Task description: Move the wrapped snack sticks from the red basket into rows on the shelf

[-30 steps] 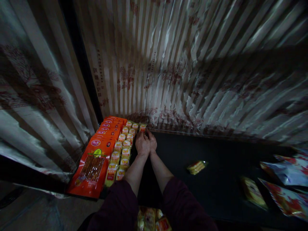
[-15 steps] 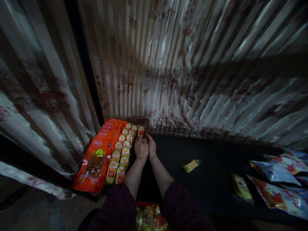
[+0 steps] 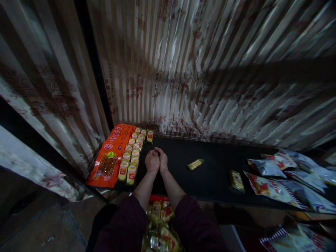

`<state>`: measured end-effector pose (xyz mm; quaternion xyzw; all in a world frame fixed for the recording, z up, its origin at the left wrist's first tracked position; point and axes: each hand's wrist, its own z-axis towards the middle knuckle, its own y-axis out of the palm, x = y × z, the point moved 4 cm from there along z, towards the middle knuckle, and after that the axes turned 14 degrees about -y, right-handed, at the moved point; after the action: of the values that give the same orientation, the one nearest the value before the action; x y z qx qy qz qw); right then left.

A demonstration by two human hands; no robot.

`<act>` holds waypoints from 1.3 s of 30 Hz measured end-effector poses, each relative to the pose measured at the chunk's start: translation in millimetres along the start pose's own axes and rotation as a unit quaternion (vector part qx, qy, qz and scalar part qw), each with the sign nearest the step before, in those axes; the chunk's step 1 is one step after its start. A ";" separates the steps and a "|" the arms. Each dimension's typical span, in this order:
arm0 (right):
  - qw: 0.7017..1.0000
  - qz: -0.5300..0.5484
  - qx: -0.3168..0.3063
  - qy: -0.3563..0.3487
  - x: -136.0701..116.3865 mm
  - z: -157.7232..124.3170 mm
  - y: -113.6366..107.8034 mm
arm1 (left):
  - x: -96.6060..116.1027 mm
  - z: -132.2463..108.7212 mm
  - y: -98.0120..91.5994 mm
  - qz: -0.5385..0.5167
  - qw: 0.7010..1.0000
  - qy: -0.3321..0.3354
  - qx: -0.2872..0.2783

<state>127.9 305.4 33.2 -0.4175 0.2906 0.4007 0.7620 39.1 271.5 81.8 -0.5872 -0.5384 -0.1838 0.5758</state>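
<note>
My left hand (image 3: 152, 161) and my right hand (image 3: 162, 160) are side by side above the black shelf (image 3: 173, 178), fingers curled in and touching. What lies between them, if anything, is hidden. Left of them stand rows of yellow snack packets (image 3: 131, 173) in clear wrappers. A single yellow packet (image 3: 149, 136) stands at the back edge, beyond my fingertips. Below my forearms is a red-rimmed box holding more yellow packets (image 3: 160, 231).
Orange snack bags (image 3: 106, 166) overlap along the shelf's left end. One loose packet (image 3: 195, 164) lies right of my hands, another (image 3: 237, 181) farther right. White-and-red bags (image 3: 273, 189) are piled at the right. A patterned curtain (image 3: 183, 70) hangs behind.
Both hands have drawn back toward me from the packet at the back edge, which stays there. The view has shifted, showing more of the box below and the bags on the right.
</note>
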 end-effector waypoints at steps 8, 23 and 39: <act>0.996 0.039 -0.011 0.076 -6.0 -22.3 3.3 | -10.5 -16.0 -13.3 0.019 1.000 -0.009 0.005; 0.991 -0.079 -0.104 -0.014 -49.6 -68.7 -8.6 | -64.6 -43.8 -16.3 -0.023 0.996 0.085 0.025; 0.989 -0.093 -0.104 -0.042 -80.2 -135.4 -30.6 | -99.3 -98.0 -37.0 0.020 0.988 0.150 -0.009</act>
<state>98.4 148.1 42.6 -0.5021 0.1748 0.3730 0.7604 12.5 135.1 42.9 -0.5690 -0.4319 -0.2632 0.6484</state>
